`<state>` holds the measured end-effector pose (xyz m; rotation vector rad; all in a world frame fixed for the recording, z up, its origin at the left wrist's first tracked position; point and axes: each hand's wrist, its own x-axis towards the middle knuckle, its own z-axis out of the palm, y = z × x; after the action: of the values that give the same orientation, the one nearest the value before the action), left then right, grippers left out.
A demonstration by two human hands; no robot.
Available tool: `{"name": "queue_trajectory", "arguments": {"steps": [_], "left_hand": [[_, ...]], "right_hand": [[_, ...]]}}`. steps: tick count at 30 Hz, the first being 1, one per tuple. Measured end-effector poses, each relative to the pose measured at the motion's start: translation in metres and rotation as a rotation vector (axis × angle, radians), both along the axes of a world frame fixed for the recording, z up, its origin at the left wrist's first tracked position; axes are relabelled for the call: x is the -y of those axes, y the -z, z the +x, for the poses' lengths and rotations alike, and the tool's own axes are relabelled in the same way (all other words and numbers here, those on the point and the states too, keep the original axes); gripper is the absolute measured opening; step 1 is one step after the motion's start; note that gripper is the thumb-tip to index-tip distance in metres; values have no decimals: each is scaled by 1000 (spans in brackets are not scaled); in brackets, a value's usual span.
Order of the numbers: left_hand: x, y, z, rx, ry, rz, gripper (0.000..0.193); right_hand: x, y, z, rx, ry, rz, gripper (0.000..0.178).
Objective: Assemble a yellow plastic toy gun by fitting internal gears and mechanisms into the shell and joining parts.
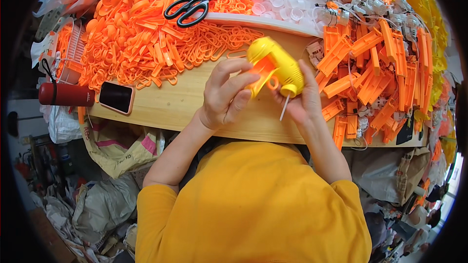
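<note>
A yellow plastic toy housing (pixel 282 63), rounded at one end and slotted at the other, is held up between both hands above the table. An orange part (pixel 263 69) shows on its left side, and a thin white stick or cord (pixel 284 108) hangs from its lower end. My left hand (pixel 227 90) is closed at its left side, thumb and fingers pinching the orange and yellow edge. My right hand (pixel 306 98) is wrapped round the slotted end, with some fingers hidden behind it. Close to the right hand lies a pile of orange plastic pieces (pixel 375 87).
Loose orange rings and clips (pixel 146 34) heap at the left. Black-handled scissors (pixel 197 7) rest on top. A tray (pixel 273 23) holds translucent caps (pixel 287 0) at the back. A phone (pixel 116 98) and red flask (pixel 67 94) lie at left; wired parts (pixel 363 6) at right.
</note>
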<state>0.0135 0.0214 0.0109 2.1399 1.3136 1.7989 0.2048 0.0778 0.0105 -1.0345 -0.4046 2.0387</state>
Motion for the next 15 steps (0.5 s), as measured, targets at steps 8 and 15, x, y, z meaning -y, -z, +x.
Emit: {"name": "queue_trajectory", "arguments": {"steps": [8, 15], "left_hand": [[-6, -24, -17, 296, 56, -28, 37], [-5, -21, -21, 341, 49, -132, 41]], "right_hand": [[21, 26, 7, -404, -604, -287, 58], [25, 19, -3, -566, -685, -516, 58]]}}
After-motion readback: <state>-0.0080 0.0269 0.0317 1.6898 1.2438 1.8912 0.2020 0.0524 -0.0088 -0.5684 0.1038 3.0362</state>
